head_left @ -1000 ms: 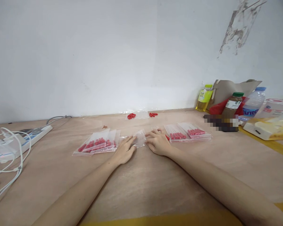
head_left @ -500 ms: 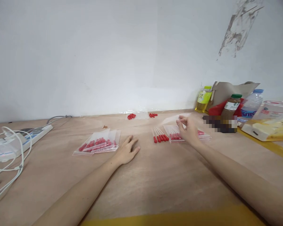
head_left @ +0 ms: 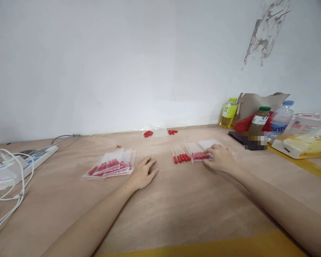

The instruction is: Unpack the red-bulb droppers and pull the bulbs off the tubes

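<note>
My left hand (head_left: 143,173) lies flat on the wooden table (head_left: 176,210), fingers apart, holding nothing, just right of a fanned stack of clear bags with red-tipped droppers (head_left: 109,165). My right hand (head_left: 219,157) rests palm down, fingers spread, on the right stack of clear bags (head_left: 200,150), pressing on it. Several loose red-bulbed droppers (head_left: 180,155) lie in a row between my hands, untouched.
More red bulbs and a clear bag (head_left: 156,132) lie by the wall. A power strip with white cables (head_left: 13,167) is at the left. Bottles (head_left: 259,120), a paper bag (head_left: 259,103) and a tissue pack (head_left: 301,144) crowd the right. Yellow tape (head_left: 203,246) runs along the near edge.
My right hand carried an empty clear bag from the middle over to the right stack and laid it down, uncovering the loose droppers. My left hand stayed flat.
</note>
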`<state>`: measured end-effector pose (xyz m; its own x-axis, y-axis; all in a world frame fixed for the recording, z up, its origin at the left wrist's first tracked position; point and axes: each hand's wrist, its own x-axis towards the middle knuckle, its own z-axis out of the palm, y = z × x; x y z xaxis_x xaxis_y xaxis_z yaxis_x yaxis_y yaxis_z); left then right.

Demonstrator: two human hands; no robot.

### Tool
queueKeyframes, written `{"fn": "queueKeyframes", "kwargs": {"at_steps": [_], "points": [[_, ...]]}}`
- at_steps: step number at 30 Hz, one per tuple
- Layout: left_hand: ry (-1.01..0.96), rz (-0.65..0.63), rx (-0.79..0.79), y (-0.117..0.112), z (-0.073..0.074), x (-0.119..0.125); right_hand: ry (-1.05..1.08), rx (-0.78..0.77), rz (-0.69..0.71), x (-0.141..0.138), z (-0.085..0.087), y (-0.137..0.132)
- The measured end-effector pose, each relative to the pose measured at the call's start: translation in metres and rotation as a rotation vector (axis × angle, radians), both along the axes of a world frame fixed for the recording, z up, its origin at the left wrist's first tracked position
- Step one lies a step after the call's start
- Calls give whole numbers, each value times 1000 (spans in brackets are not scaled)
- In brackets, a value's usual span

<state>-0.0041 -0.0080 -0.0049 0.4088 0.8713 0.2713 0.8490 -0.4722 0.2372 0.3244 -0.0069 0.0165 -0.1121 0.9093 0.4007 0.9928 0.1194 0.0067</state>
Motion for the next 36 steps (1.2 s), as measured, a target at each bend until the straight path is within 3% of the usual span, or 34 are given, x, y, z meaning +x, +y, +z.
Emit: {"fn": "queueKeyframes", "kwargs": {"at_steps": [4,8,15,19,21,24,26,28,33,36], "points": [[8,2,3,0,0,0,-206,-96,316,-6,3,13],[16,6,7,0,1,1,-351,-190,407,-17,4,32],[26,3,11,-1,1,1,-275,-54,216,-34,0,40],[9,2,4,-1,1,2,-149,112,33,-42,11,44],[-36,-4,23,-1,1,2,-61,215,37,-51,19,47],[-170,14,164,-2,1,2,100,457,337,-75,22,46],[-253,33,303,-4,3,2,103,566,621,-96,16,42],[-275,2,374,-7,5,3,62,600,809,-115,4,36],[-207,-147,271,-12,6,5,-36,450,1017,-137,-24,27],[-216,-177,167,-11,5,6,-25,374,1024,-132,-28,23]]}}
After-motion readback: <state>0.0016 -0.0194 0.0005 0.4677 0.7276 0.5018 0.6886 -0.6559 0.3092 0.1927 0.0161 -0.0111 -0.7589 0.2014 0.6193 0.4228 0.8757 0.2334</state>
